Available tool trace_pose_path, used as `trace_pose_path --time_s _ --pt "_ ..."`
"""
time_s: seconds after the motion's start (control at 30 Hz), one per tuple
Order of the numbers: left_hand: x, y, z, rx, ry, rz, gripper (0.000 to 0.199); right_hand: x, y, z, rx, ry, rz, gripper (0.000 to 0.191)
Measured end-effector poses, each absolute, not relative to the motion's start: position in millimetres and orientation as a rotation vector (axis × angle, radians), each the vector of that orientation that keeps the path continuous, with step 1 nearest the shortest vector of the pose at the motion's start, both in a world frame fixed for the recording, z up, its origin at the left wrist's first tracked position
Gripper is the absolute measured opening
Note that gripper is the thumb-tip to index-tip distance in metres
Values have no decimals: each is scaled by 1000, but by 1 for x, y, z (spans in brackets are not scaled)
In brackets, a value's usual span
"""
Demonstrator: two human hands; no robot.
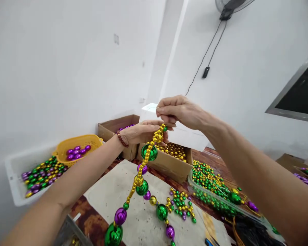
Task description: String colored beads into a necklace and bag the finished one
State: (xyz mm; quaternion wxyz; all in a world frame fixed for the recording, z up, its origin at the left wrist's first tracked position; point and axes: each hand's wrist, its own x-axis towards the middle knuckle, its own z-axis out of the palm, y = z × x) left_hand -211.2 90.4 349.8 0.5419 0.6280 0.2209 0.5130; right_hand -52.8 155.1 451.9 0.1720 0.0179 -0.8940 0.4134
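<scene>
My left hand is closed around the upper end of a bead necklace, palm turned up. The strand hangs down in two lengths of shiny gold, green and purple beads, small ones mixed with large ones, and runs out of the bottom of the view. Just above and to the right, my right hand is pinched, thumb against fingers, close to the top small beads. Whatever lies in that pinch is too fine to make out. Below the necklace, loose small beads are scattered on a pale cloth.
A cardboard box of gold beads stands behind my hands, beside another box. On the left, a yellow basket rests on a white bin of mixed beads. A clear tub of beads and scissors are at right.
</scene>
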Motion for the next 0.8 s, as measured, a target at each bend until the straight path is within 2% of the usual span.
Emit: trace_pose_path --time_s 0.23,0.37,0.43,0.6,0.8 --pt "-178 69 387 1934 1131 1514 24 -49 134 466 -22 -2627 832 27" --pt "-159 70 401 1999 1346 1649 15 -44 128 478 -3 -2609 665 27" --pt "-152 71 409 1968 1271 1626 10 -39 126 486 44 -2581 643 26" --pt "-141 69 432 1746 836 1588 12 -28 123 514 113 -2469 651 22" --pt "-154 58 470 1758 847 1599 12 -24 135 544 119 -2330 641 25"
